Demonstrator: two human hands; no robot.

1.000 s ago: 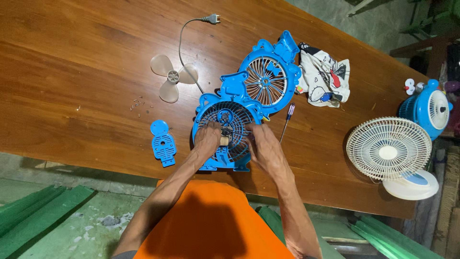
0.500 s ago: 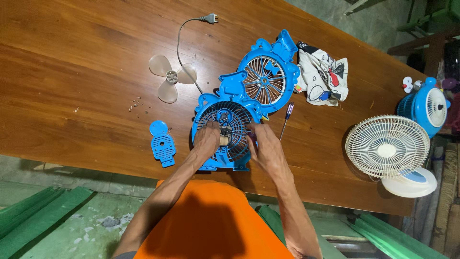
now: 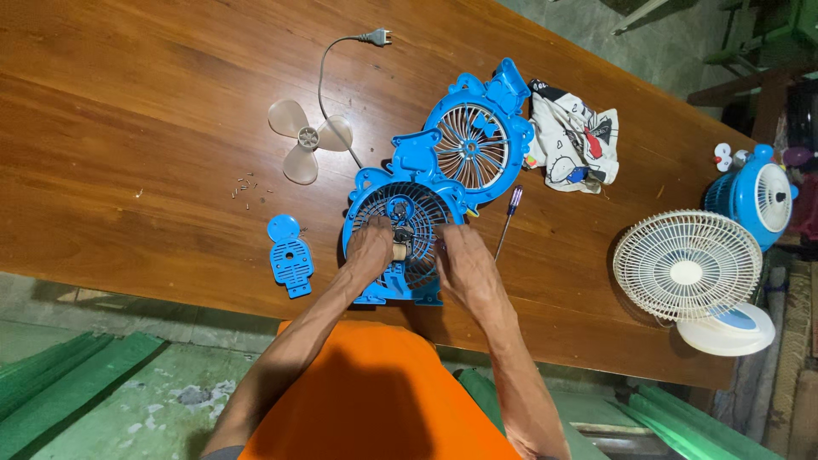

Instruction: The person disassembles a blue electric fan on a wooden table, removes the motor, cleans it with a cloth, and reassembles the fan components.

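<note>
Both hands on the blue fan housing (image 3: 406, 247), which lies flat at the near edge of the wooden table (image 3: 128, 128), just in front of the person. Left hand (image 3: 369, 251) sits on the left half of the grille, fingers curled down around a small motor part (image 3: 399, 241) at the centre. Right hand (image 3: 460, 266) rests on the right rim of the housing, fingers bent inward toward the same part. Can't tell how tight either grip is; fingertips are hidden against the grille.

Around it: second blue grille shell (image 3: 475, 143) just beyond, touching the housing's far right. Screwdriver (image 3: 507, 223) lies just right of the housing. Small blue backplate (image 3: 289, 255) to the left, apart. Translucent fan blade (image 3: 305, 140) far left of the shells, with a grey power cord (image 3: 328, 85) running past it to a plug. A few loose screws (image 3: 244, 187) left of the blade. Printed cloth (image 3: 575, 140) right of the second shell. White fan (image 3: 694, 273) and another blue fan (image 3: 758, 200) at the far right.
</note>
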